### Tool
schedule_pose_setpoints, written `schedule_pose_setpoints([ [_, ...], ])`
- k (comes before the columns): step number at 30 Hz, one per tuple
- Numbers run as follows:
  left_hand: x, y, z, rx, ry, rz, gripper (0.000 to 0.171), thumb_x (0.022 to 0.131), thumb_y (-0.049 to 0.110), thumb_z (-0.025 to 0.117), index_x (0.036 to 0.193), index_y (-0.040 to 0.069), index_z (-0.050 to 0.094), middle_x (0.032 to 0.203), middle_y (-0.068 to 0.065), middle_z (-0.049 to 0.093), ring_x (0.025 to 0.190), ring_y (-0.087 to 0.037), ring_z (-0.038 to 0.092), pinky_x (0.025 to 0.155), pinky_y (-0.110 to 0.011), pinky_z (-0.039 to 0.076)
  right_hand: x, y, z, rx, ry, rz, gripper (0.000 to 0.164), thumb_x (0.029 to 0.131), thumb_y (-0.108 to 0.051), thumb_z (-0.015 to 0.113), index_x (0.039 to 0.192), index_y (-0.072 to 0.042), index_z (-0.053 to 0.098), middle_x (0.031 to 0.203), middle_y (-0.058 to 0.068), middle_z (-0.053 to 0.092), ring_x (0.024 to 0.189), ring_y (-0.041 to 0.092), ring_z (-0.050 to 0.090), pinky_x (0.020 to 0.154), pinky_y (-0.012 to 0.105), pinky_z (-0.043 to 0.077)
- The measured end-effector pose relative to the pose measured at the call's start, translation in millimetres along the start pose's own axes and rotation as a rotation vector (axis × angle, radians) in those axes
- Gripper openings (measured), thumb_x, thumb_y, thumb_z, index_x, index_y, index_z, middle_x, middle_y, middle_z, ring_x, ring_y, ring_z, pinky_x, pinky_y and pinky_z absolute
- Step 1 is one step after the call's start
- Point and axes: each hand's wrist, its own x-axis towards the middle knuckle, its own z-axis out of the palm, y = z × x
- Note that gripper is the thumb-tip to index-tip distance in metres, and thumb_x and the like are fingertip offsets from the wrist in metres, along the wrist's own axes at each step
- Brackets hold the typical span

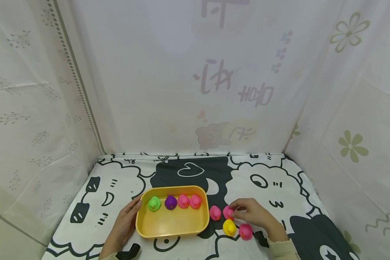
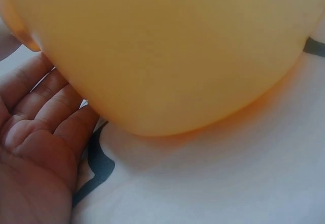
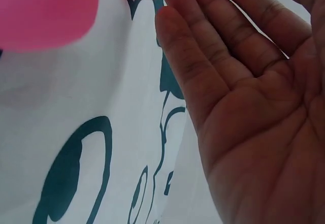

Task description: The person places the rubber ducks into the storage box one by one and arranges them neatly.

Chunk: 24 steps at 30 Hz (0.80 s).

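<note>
You have eight toy ducks: four in the yellow tray, namely one green duck, one purple duck and two pink ducks; four on the printed cloth to its right, one yellow duck and three pink. Your right hand has its fingers pinching the pink duck just behind the yellow one. Your left hand touches the tray's left side, fingers extended.

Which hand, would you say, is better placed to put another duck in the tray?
Likely the right hand: its fingers touch a pink duck; the left hand is at the tray's left end.
</note>
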Motion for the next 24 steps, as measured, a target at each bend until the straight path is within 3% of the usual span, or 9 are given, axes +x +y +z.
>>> schedule_pose_setpoints([
  [12,-0.3,-0.1,0.6,-0.012,0.012,-0.018,0.069,0.1,0.045,0.06,0.154,0.007,0.039,0.159,-0.01,0.035,0.114,0.01,0.054,0.099,-0.019,0.047,-2.8,1.3,5.6,-0.001,-0.002,0.029,0.029,0.091,-0.025,0.076,0.118,-0.017,0.072,0.113,-0.008,0.069,0.106,0.016,0.063,0.096,0.045,0.055],
  [24,-0.9,0.1,0.5,0.003,0.001,-0.003,0.069,0.101,0.045,0.058,0.155,0.007,0.038,0.16,-0.011,0.034,0.113,0.01,0.054,0.098,-0.019,0.048,-3.1,7.0,8.1,-0.01,0.012,-0.03,0.03,0.09,-0.025,0.077,0.118,-0.016,0.071,0.112,-0.007,0.069,0.106,0.013,0.064,0.096,0.045,0.055],
])
